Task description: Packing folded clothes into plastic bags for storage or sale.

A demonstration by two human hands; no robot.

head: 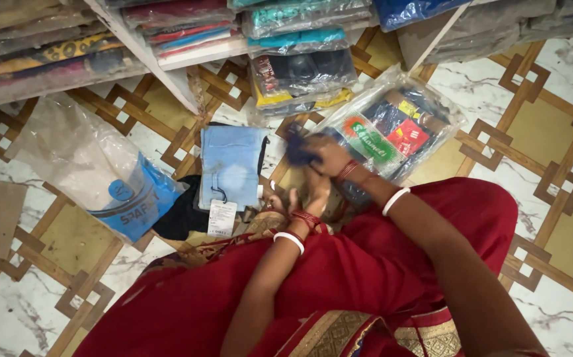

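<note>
Centre frame: right hand [329,157] gripped a dark blue cloth [297,151]; left hand [314,198], just below, blurred, grasp could not be told. Step judged: handling the cloth beside the clear packet [392,129]. Next move needs both hands steady on the fabric.

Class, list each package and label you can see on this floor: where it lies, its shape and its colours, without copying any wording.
Clear plastic bag: left on the floor, crumpled, blue printed corner.
White tag: rectangular, at the near edge of the folded light-blue cloth.
Clear garment packet: beyond the right hand, with green, red and navy contents.
</note>
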